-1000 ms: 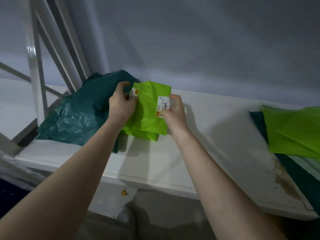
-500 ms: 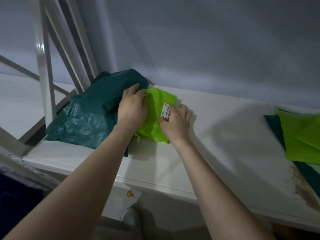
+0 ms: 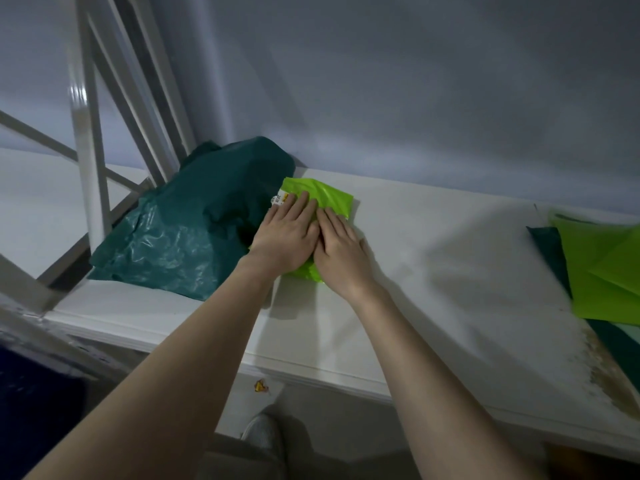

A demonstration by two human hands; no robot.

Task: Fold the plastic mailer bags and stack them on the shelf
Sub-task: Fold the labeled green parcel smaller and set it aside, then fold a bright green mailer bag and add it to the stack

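Observation:
A folded lime-green mailer bag (image 3: 332,197) lies flat on the white shelf (image 3: 433,271), right beside a crumpled dark-teal mailer bag (image 3: 194,233). My left hand (image 3: 285,237) and my right hand (image 3: 341,249) rest side by side on top of the green bag, palms down, fingers flat and together, pressing it onto the shelf. A white label with print peeks out at the bag's upper left corner, by my left fingertips. Most of the green bag is hidden under my hands.
At the right edge of the shelf lie flat lime-green mailer bags (image 3: 606,268) over dark-teal ones (image 3: 549,244). White frame posts (image 3: 86,157) rise at the left. A grey wall stands behind. The shelf's front right corner is stained brown (image 3: 609,372).
The green bag was held up between my fingers a second ago. It now lies on the shelf, and both hands have flattened on top of it.

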